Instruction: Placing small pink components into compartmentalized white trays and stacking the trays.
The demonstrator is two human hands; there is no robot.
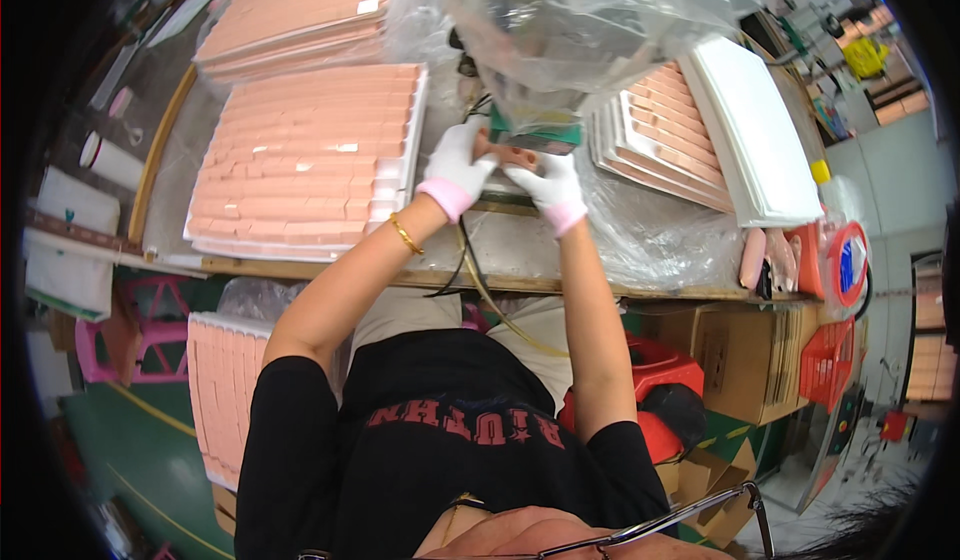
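My left hand [459, 168] and my right hand [549, 182], in white gloves with pink cuffs, meet at the front of a small green machine [552, 138] on the bench. The fingers of both are bent and close together at its lower front edge. A small pinkish-brown area shows between them; whether it is bare fingertips or a held piece, I cannot make out. Clear plastic sheeting [600, 25] drapes over the machine's top. To the left of my left hand lies a white tray [408, 150] filled with rows of pink rectangular pieces [290, 160].
More trays of pink pieces [310, 5] are stacked far left. At right stand another tray stack [665, 135] and white trays [755, 135]. Clear plastic [650, 240] covers the bench there. A hose [490, 300] hangs over the front edge. A red basket [828, 365] is at far right.
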